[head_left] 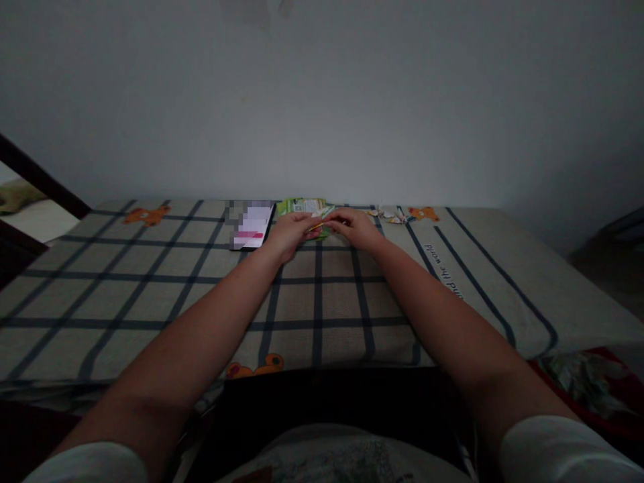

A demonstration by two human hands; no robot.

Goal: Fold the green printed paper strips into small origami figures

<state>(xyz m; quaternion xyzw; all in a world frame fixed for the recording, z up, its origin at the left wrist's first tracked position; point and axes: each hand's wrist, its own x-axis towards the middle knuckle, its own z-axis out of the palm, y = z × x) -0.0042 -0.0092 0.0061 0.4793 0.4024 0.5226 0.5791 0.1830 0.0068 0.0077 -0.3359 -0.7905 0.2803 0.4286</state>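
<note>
My left hand [292, 235] and my right hand [355, 227] meet near the back of the table. Between their fingers they pinch a small white, green and yellow wrapper [325, 212]; what it contains cannot be made out. Just behind and beneath the hands lies a green printed packet [302, 204], partly covered by them. Crumpled pale wrappers [390, 215] rest to the right of my right hand. A phone [255, 225] with a lit screen lies flat to the left of my left hand.
A checked cloth with bear prints covers the table [201, 295]. The grey wall [322, 114] stands directly behind its far edge. Dark wooden bars [40, 174] are at the far left. Below the right front edge is something red [608, 402] with crumpled pieces in it.
</note>
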